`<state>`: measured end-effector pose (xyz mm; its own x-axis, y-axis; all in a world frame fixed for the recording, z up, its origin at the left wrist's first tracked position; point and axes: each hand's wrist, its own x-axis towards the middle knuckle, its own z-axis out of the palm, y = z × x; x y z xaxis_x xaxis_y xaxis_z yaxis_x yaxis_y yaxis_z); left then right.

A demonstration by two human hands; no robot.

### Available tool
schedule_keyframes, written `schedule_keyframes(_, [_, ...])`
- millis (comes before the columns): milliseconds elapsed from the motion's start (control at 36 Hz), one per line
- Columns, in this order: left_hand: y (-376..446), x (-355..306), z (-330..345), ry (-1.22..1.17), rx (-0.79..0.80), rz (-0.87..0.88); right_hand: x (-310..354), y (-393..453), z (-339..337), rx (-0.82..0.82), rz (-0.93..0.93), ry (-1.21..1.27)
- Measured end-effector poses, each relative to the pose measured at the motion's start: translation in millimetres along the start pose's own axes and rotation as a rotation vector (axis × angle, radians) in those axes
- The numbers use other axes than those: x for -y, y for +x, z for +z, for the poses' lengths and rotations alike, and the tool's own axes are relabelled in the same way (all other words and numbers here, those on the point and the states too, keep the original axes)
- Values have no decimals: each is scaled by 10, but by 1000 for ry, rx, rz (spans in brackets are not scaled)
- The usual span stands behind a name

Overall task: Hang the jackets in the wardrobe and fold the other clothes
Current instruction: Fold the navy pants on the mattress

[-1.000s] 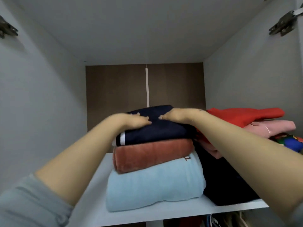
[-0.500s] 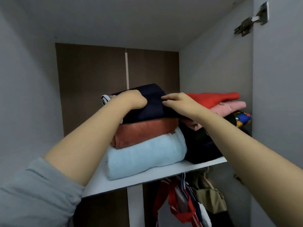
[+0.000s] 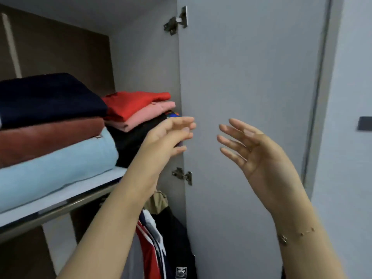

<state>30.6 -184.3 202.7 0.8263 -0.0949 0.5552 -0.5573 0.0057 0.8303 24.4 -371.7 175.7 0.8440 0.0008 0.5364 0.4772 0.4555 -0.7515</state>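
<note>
On the white wardrobe shelf [image 3: 60, 195] at the left lies a stack of folded clothes: a navy garment [image 3: 50, 97] on top, a rust-brown one [image 3: 48, 137] under it, a light blue one [image 3: 56, 168] at the bottom. Beside it sits a second stack with a red garment [image 3: 132, 101], a pink one [image 3: 149, 113] and black cloth [image 3: 132, 141]. My left hand [image 3: 167, 135] and my right hand [image 3: 247, 148] hang in the air in front of the open door, fingers spread, holding nothing. Jackets [image 3: 161, 244] hang below the shelf.
The grey wardrobe door [image 3: 251, 77] stands open to the right, with hinges [image 3: 175, 22] on its edge. A metal rail [image 3: 60, 208] runs under the shelf. A dark switch plate [image 3: 365, 123] is on the wall at far right.
Both hands have left the navy garment on the stack and drawn back to the right, now empty in front of the door. The view has swung right and down.
</note>
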Motion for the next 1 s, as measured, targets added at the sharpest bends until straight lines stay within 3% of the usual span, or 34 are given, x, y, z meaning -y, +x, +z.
schedule_keyframes(250, [-470,308,2029,-369,341,-18,813,-1214,-1735,-372,-60,-142])
schedule_keyframes(528, [-1389,529,4630,-608,631,-292,1809,-2726,-3615,-794,-33,-301])
schedule_keyframes(778, [-1951,822,6444,-624,929,-537,2319,-3966,-4750,-1139,8,-370])
schedule_keyframes(1000, [-2109,1460,7873,-570,1124,-703,2412,-4457,-5832,-1399,58,-429])
